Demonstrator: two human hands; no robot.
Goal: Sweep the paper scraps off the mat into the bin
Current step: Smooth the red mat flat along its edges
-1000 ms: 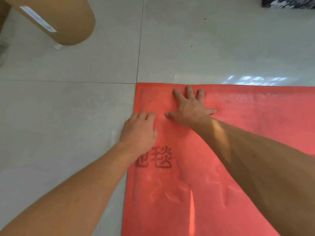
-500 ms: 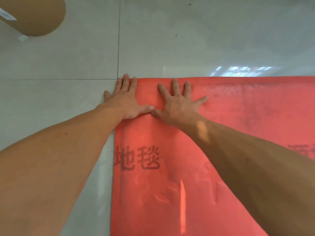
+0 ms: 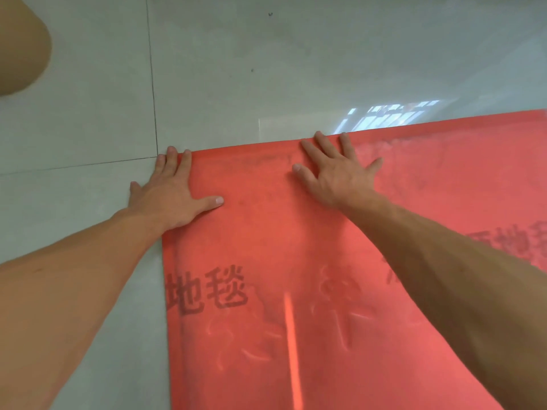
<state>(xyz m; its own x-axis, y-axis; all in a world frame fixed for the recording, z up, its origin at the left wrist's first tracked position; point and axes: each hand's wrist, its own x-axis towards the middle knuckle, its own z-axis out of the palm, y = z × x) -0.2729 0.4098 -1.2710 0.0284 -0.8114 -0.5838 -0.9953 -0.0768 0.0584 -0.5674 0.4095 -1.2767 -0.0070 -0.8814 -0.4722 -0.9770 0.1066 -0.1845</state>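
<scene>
A red mat (image 3: 266,241) with dark printed characters lies flat on the tiled floor and fills the lower right of the view. My left hand (image 3: 173,193) rests palm down on the mat's far left corner, fingers spread, partly over the floor. My right hand (image 3: 334,170) presses flat on the mat along its far edge, fingers apart. Neither hand holds anything. No paper scraps and no bin show in this view.
Pale grey floor tiles (image 3: 236,69) with dark grout lines surround the mat at the left and beyond it. A brown rounded cardboard object (image 3: 20,51) sits at the top left corner. Window light reflects on the floor near the mat's far edge.
My hands have moved apart along the mat's far edge: the right hand slid to the right, the left stayed on the corner. One second ago the left hand was curled lower down.
</scene>
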